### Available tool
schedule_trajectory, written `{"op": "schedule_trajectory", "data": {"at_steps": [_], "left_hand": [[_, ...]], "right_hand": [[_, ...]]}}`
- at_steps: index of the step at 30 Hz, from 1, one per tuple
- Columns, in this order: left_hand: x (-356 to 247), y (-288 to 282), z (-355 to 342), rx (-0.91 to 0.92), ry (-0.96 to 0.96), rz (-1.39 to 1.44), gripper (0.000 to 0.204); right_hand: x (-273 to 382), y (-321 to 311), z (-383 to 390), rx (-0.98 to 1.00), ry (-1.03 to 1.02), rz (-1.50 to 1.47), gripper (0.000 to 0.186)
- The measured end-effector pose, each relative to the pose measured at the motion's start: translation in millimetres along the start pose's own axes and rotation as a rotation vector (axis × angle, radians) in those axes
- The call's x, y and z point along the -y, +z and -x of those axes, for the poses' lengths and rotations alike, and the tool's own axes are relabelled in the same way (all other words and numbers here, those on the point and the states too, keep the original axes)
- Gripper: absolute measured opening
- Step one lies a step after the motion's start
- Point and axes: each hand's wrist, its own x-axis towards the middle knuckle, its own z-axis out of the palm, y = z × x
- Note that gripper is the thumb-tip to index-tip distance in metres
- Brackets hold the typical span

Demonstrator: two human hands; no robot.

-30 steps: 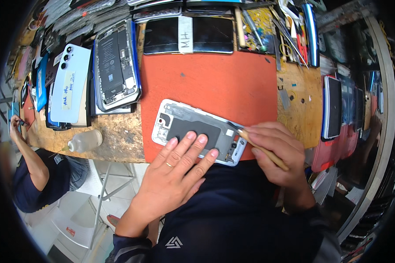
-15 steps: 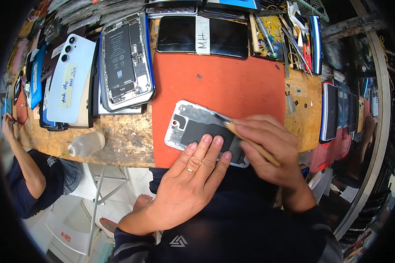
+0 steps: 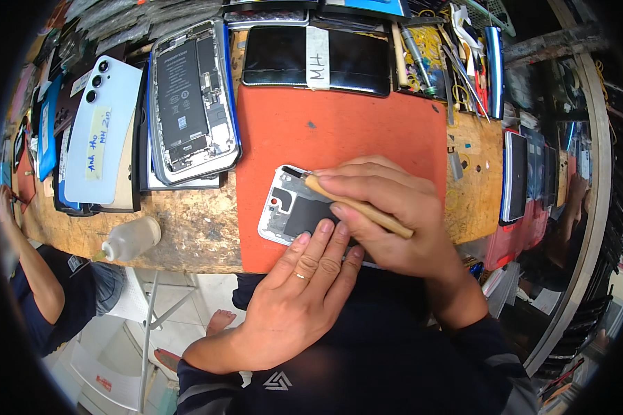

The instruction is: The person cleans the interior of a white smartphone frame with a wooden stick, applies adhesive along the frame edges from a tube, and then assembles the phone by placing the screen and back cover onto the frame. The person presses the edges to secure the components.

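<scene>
Phone frame [image 3: 273, 223], pale-rimmed with a dark panel across its middle, lies at a slant on the orange mat [image 3: 353, 131] near the close edge of the table [image 3: 190, 238]; its right part is largely hidden by the hands. The left hand [image 3: 291, 304] rests over the near side, fingers straight and slightly spread, the tips flat against the panel rather than closed round anything. The right hand [image 3: 401, 214] has its fingers wrapped on the wooden handle of a slim tool [image 3: 374, 216], thumb beneath; the dark tip is at the frame's upper left corner, too small to tell as blade or brush.

From its look, the frame should be light, thin and stiff, with a smooth rim that could slip if pushed sideways, though the mat probably lends some grip. The cut-outs at its left end seem the most delicate part, and the panel might mark under hard pressure. It would best be taken by the two long rims, thumb on one and fingers on the other, clear of those openings. The wooden handle looks light and dry, best held well behind the tip.
</scene>
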Motion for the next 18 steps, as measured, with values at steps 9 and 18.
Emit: {"op": "schedule_trajectory", "data": {"at_steps": [9,18], "left_hand": [[3,7,3,-0.050,0.006,0.014,0.041],[6,12,4,-0.097,0.012,0.014,0.033]], "right_hand": [[-26,-51,-79,0.473,0.107,-0.373,0.026],[-19,-48,-140,0.837,0.048,-0.330,0.024]]}}
